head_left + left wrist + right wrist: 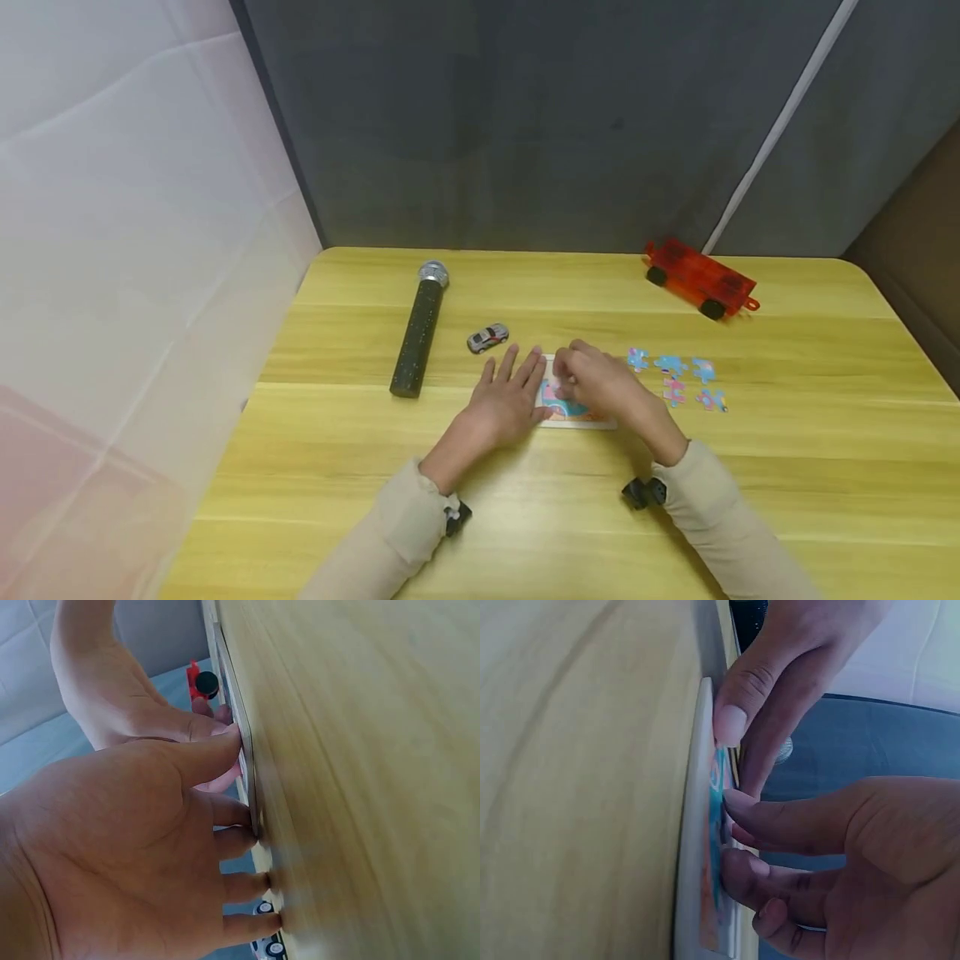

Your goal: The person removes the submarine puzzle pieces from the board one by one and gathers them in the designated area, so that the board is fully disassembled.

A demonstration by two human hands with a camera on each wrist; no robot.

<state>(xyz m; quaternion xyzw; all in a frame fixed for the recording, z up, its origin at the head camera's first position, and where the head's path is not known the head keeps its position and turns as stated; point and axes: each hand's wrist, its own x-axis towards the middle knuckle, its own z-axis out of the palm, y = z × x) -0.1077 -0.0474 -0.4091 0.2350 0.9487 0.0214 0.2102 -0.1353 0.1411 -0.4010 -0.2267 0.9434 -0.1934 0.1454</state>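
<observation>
A small jigsaw puzzle board [577,423] with a white rim lies on the table in the head view, partly hidden by both hands. My left hand [504,410] rests at its left side with fingers spread; its thumb lies on the board's edge in the left wrist view. Over the board, my right hand [600,382] has curled fingers and pinches what looks like a pink puzzle piece [742,836], mostly hidden by the fingertips. Several loose puzzle pieces [670,365], blue and pink, lie to the right of the right hand.
A silver toy car [488,337] sits just beyond the left fingertips. Left of it lies a dark microphone [418,337] with a silver head. A red translucent toy wagon [700,279] stands at the back right. Behind the wooden table [525,517] rises a grey partition [525,125].
</observation>
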